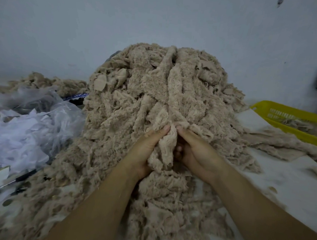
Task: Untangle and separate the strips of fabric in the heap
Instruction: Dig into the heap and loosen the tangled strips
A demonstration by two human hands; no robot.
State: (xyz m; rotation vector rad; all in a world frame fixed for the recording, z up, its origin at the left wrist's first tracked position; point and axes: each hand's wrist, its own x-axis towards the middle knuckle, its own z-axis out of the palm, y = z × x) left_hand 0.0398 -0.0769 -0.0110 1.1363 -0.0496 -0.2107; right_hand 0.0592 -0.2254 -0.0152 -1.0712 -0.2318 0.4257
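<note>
A centre-frame strip (pixel 163 147) is pinched by left hand (pixel 144 150) and right hand (pixel 198 152); the heap (pixel 156 79) could be knotted tighter by tugging.

Yellow basket (pixel 257 106) rt; plastic bags (pixel 35 98) (crumpled) left, w/ pen (pixel 25 175).

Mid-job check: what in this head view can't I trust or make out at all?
Head view:
- Fabric strip gripped by the left hand and right hand: its far end disappears into the heap.
- Left hand's fingers: hidden behind the strip.
- Yellow basket: cut off by the right edge.
- Dark long object, lower left: blurred, partly buried by the heap.
</note>
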